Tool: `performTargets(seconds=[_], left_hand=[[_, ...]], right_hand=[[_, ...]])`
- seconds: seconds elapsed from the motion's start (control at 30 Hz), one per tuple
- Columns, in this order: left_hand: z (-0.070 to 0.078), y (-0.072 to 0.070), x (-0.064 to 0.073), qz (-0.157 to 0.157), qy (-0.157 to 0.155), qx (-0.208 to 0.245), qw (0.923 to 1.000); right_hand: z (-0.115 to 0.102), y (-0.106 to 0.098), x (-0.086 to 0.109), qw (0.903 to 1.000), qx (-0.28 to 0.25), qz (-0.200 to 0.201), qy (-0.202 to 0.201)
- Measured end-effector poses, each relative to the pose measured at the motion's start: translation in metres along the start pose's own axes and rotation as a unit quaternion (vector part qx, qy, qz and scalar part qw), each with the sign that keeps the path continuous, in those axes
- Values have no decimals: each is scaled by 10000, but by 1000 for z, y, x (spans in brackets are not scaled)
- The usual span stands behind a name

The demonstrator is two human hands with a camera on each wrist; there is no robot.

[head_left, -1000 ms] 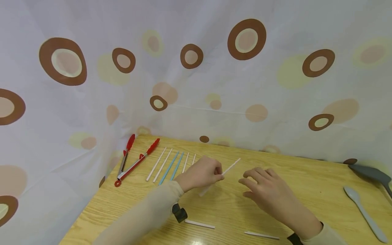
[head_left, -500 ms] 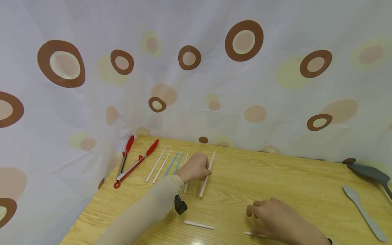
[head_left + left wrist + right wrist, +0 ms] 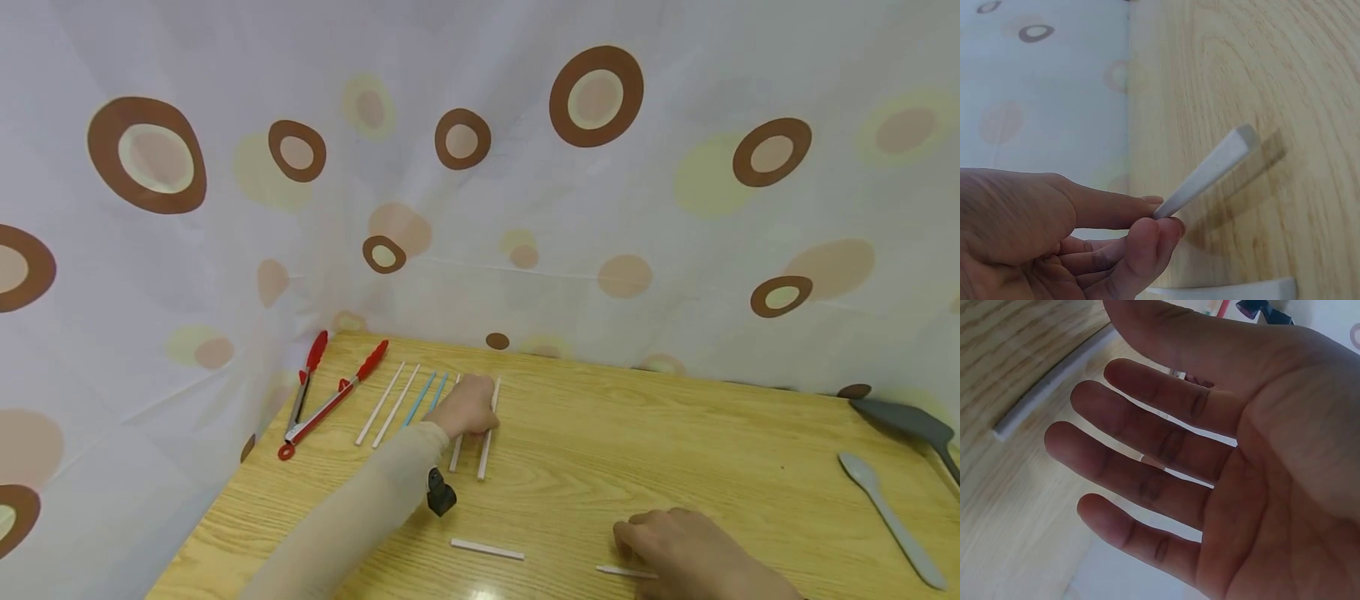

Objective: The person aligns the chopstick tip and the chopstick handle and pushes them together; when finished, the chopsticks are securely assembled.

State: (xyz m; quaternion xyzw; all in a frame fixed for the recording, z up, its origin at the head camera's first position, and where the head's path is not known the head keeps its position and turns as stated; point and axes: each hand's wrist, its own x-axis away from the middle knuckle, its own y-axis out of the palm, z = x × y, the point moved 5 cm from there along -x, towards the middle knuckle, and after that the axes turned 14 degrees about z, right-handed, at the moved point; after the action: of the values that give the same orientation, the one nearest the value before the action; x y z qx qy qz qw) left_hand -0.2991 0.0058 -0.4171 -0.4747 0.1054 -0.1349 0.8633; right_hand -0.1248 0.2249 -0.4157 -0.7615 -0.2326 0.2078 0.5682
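In the head view my left hand (image 3: 467,406) pinches a white chopstick (image 3: 485,458) between thumb and fingertips, at the right end of a row on the wooden table. The left wrist view shows its square butt end above the tabletop, a shadow beneath. Beside it lies another white chopstick (image 3: 456,457), partly behind the hand; then come two blue chopsticks (image 3: 418,402) and two white chopsticks (image 3: 396,407). Near the front, my right hand (image 3: 686,550) hovers over a slim white stick (image 3: 622,572), partly covering it. Its fingers are spread and hold nothing in the right wrist view.
Another white stick (image 3: 487,549) lies crosswise at the front. Red-tipped tongs (image 3: 330,408) stand spread at the back left. A grey spoon (image 3: 888,517) and a dark grey turner (image 3: 903,418) lie at the right. A patterned curtain (image 3: 555,208) borders the table.
My left hand has carried the white chopstick leftward and down, turning it parallel to the row beside the last one. My right hand has drawn back toward the front, above the slim white stick.
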Motion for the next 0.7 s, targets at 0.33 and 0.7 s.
performTargets(seconds=[0.33,0.7], left_hand=[[-4,2,-1,20,-138,-271,9995],[-8,2,-4,116,-281,-247,9992]], right_hand=[[-1,6,2,9994,-103,273,-187],[-4,9,2,9973,87,652,-315]])
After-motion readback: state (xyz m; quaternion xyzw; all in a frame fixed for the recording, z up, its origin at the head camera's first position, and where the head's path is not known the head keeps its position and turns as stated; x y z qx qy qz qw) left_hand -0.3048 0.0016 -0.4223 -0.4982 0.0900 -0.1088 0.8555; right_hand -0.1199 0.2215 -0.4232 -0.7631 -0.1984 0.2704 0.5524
